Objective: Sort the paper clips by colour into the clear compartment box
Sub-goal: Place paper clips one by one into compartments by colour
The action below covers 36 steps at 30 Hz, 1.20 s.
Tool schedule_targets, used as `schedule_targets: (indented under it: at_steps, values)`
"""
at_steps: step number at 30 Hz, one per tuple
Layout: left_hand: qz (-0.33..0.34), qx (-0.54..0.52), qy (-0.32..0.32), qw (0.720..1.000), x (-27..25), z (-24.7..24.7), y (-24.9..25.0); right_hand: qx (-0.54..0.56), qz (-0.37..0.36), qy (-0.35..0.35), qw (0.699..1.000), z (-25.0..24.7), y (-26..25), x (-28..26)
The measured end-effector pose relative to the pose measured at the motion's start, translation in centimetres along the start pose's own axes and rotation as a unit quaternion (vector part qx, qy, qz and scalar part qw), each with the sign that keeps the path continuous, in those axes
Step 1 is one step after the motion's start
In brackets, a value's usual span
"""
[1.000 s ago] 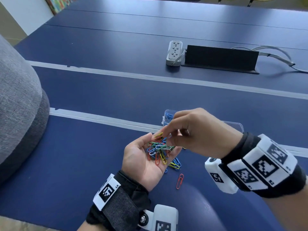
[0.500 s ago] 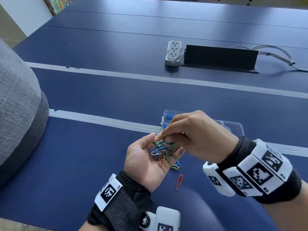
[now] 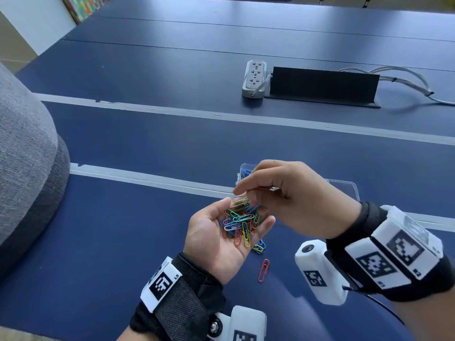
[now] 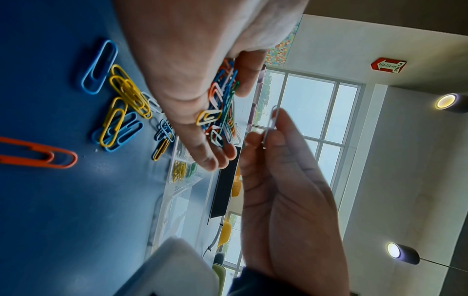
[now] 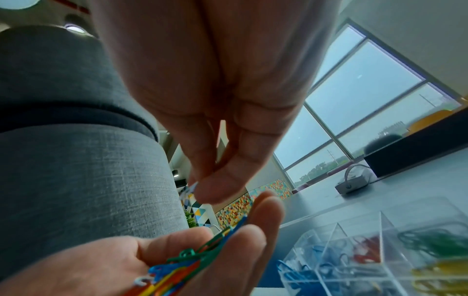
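Orange, a lone wire paper clip (image 3: 263, 270) is seen on the dark blue table (image 3: 123, 242) nearest the wrists. A heap of mixed-colour paper clips (image 3: 242, 222) is cupped in the upturned left hand (image 3: 219, 239), fingers relaxed. One pale paper clip (image 4: 271, 122) is pinched between thumb and forefinger of the right hand (image 3: 290, 200), just above the heap. Beyond, sorted clips are held in the clear plastic compartment box (image 5: 380, 250). Farthest, "FIRE" is read on a red arrow sign (image 4: 388, 65).
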<state>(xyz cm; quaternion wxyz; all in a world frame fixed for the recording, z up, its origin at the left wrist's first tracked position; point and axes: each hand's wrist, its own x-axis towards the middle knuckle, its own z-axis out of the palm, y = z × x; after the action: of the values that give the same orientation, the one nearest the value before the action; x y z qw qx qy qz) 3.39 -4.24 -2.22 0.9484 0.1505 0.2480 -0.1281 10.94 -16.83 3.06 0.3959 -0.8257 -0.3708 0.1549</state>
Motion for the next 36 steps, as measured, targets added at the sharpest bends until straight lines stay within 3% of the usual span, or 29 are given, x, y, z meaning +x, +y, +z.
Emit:
schedule_targets:
  at_steps: [6, 9, 13, 15, 16, 17, 20, 22, 25, 28, 36]
  values:
    - [-0.006, -0.006, -0.016, 1.000, 0.0, -0.2, 0.0, -0.021, 0.045, 0.014, 0.999, 0.1, 0.1, -0.2]
    - [-0.004, -0.009, -0.027, 1.000, -0.1, -0.2, 0.0, 0.138, 0.116, 0.022, 0.983, -0.2, -0.3, -0.2]
    - [-0.001, -0.013, -0.023, 1.000, -0.2, -0.1, 0.0, 0.457, 0.196, 0.020, 0.868, -0.6, -0.4, 0.0]
    - [0.001, -0.012, -0.021, 1.000, -0.1, -0.1, 0.0, 0.522, 0.209, 0.007, 0.827, -0.5, -0.5, 0.1]
    - [0.002, -0.012, -0.022, 1.000, 0.0, -0.1, -0.1, 0.526, 0.213, -0.003, 0.823, -0.4, -0.6, 0.2]
    - [0.003, -0.014, -0.024, 1.000, 0.0, 0.0, -0.1, 0.503, 0.213, -0.012, 0.838, -0.1, -0.7, 0.1]
    - [0.012, -0.017, -0.024, 1.000, -0.1, 0.2, -0.2, 0.261, 0.170, -0.053, 0.949, 1.3, -0.8, -0.1]
    - [0.012, -0.014, -0.022, 1.000, -0.1, 0.1, -0.1, 0.115, 0.112, -0.064, 0.985, 2.0, -1.0, -0.2]
    - [0.012, -0.011, -0.029, 0.999, 0.0, -0.2, -0.1, -0.020, 0.055, -0.013, 0.998, 1.6, -0.8, -0.3]
    - [0.011, -0.015, -0.032, 0.999, -0.1, -0.4, 0.0, -0.156, 0.035, -0.030, 0.987, 1.1, -0.9, -0.1]
    - [0.006, -0.019, -0.044, 0.999, -0.2, -0.3, 0.0, -0.169, 0.024, -0.017, 0.985, 1.1, -1.4, -0.2]
